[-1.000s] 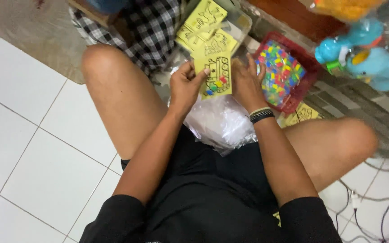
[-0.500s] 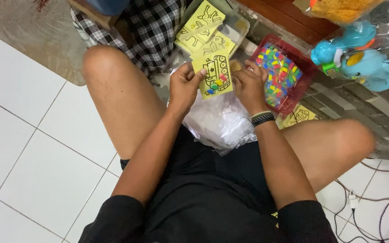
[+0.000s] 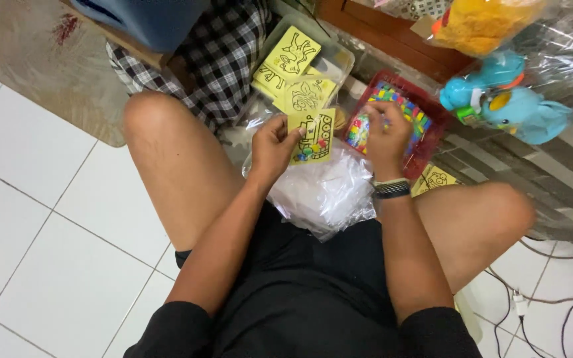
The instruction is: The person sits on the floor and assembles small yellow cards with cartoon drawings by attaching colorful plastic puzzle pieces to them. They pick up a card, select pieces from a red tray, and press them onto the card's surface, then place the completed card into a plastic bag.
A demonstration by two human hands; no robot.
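White floor tiles (image 3: 48,219) fill the left side, with a beige mat (image 3: 28,59) at the top left and a checked cloth (image 3: 213,59) lying beside the person's bare left knee (image 3: 160,126). The left hand (image 3: 274,147) is closed on a small yellow card (image 3: 312,136) printed with a black outline drawing, partly filled with coloured patches; thumb and fingers pinch its left edge and hold it upright between the knees, above a heap of clear plastic bags (image 3: 326,192) resting on the lap. Behind the card, a clear plastic tub (image 3: 339,56) holds more yellow cards (image 3: 293,56) of the same kind, fanned on top of each other. Just right of the held card, the right hand (image 3: 387,136), with a dark wristband (image 3: 391,189), is curled over a red basket (image 3: 436,119) full of small, many-coloured packets (image 3: 402,109); its fingers are bent in among the packets, but I cannot tell whether they grip anything. Another yellow card (image 3: 436,179) lies on the floor by the right knee. Farther right, blue and yellow toys (image 3: 512,106) sit wrapped in clear film, and cables (image 3: 552,292) trail over the tiles.
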